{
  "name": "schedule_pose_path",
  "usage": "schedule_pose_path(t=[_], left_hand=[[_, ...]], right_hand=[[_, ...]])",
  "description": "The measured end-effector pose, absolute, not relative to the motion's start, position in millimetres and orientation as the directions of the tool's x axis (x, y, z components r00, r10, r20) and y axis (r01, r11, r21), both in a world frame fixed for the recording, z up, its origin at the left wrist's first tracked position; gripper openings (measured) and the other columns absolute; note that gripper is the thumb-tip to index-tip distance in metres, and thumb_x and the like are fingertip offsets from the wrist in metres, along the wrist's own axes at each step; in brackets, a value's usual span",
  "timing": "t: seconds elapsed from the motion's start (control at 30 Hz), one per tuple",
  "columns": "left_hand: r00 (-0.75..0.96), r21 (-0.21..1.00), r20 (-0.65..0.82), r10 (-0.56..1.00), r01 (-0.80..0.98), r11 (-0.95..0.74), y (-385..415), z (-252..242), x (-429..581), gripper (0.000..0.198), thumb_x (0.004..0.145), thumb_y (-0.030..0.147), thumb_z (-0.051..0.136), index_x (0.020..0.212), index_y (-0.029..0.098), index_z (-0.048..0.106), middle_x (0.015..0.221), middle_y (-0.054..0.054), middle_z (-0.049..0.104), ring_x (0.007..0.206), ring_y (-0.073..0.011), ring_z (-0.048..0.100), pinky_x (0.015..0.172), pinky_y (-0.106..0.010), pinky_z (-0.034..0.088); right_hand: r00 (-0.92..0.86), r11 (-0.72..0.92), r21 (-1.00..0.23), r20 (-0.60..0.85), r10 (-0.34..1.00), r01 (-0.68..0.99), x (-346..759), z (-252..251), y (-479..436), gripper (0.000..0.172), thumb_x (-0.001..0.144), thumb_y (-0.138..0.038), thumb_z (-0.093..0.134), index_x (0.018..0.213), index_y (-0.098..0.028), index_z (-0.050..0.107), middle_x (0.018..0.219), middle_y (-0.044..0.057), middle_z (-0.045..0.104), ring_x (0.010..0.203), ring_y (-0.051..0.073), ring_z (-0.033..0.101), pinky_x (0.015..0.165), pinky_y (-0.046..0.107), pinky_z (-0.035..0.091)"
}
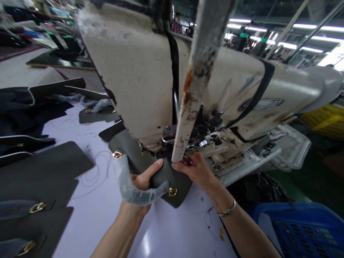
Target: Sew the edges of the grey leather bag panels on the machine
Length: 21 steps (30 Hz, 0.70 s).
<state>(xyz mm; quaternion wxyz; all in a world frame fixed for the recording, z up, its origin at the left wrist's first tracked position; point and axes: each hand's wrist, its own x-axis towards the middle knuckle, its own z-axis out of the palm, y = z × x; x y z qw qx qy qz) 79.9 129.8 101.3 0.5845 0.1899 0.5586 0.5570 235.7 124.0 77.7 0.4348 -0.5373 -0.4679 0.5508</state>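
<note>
1. Work spot: a dark grey leather bag flap [172,181] sits at the needle area of an industrial sewing machine head [129,71], near the table edge, its far end tucked beneath the machine's cream casing.
2. Left hand [137,186]: under the flap's near side, fingers curled and clamped on the leather, thumb [158,163] pressing on top.
3. Right hand [196,170]: beside the needle area, fingertips [176,165] together at the flap's edge. Whether they clamp it cannot be told; a rust-stained metal post [199,71] partly blocks the view. Silver bangle [228,211] on the wrist.
4. Fitted so far: a gold clasp [172,192] on the flap, with a second gold clasp [117,154] at the far end. Clear plastic film [131,188] covers part of the leather.
5. Stitching not visible; sewn and unsewn lengths cannot be told apart.
6. Left of the hands: more dark panels with gold hardware [40,168] lie on the white table [99,222]. Right, near: blue plastic crate [301,229].
</note>
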Motion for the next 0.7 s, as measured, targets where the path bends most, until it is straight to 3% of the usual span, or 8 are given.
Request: schedule_pose_path(t=[0.17, 0.3, 0.47, 0.57, 0.7], left_hand=[[-0.213, 0.858, -0.384, 0.898, -0.44, 0.263, 137.9, 102.0, 73.3, 0.053, 0.048, 0.013, 0.087, 0.098, 0.014, 0.07, 0.099, -0.009, 0.076, 0.077, -0.0207, 0.073, 0.062, -0.024, 0.063], [-0.17, 0.888, -0.338, 0.926, -0.383, 0.254, 140.8, 100.7, 63.7, 0.06, 0.05, 0.016, 0.09, 0.108, 0.017, 0.071, 0.1, -0.01, 0.076, 0.09, -0.0252, 0.073, 0.065, -0.025, 0.064], [-0.144, 0.882, -0.323, 0.935, -0.405, 0.242, 136.2, 110.4, 64.7, 0.06, 0.044, 0.016, 0.091, 0.101, 0.018, 0.073, 0.103, -0.013, 0.075, 0.101, -0.0329, 0.071, 0.073, -0.034, 0.066], [-0.16, 0.87, -0.313, 0.936, -0.443, 0.215, 136.0, 109.9, 69.1, 0.064, 0.046, 0.016, 0.089, 0.108, 0.017, 0.071, 0.111, -0.013, 0.074, 0.098, -0.03, 0.072, 0.074, -0.031, 0.065], [-0.157, 0.866, -0.33, 0.931, -0.442, 0.233, 141.6, 104.1, 69.0, 0.064, 0.045, 0.012, 0.089, 0.106, 0.015, 0.072, 0.106, -0.013, 0.075, 0.083, -0.0241, 0.073, 0.066, -0.027, 0.064]], right_hand=[[0.047, -0.116, -0.987, -0.111, 0.993, 0.113, 225.9, 71.3, 119.7, 0.038, 0.079, -0.039, 0.075, 0.055, -0.018, 0.055, 0.054, -0.004, 0.04, 0.052, 0.009, 0.031, 0.049, 0.024, 0.02], [0.109, -0.123, -0.987, -0.112, 0.988, 0.105, 217.5, 67.4, 112.6, 0.033, 0.083, -0.041, 0.073, 0.06, -0.018, 0.064, 0.056, -0.003, 0.045, 0.053, 0.01, 0.035, 0.051, 0.024, 0.024], [0.112, -0.149, -0.988, -0.144, 0.983, 0.039, 213.3, 67.4, 109.8, 0.027, 0.081, -0.04, 0.073, 0.066, -0.018, 0.071, 0.059, -0.001, 0.052, 0.054, 0.011, 0.038, 0.053, 0.025, 0.029], [0.117, -0.155, -0.988, -0.152, 0.981, 0.02, 213.1, 65.6, 110.4, 0.027, 0.08, -0.042, 0.074, 0.068, -0.018, 0.072, 0.059, -0.001, 0.053, 0.053, 0.011, 0.038, 0.053, 0.025, 0.03], [0.125, -0.134, -0.99, -0.127, 0.984, 0.044, 210.2, 64.1, 109.9, 0.031, 0.083, -0.043, 0.071, 0.067, -0.017, 0.069, 0.059, -0.002, 0.048, 0.054, 0.011, 0.036, 0.052, 0.025, 0.027]])
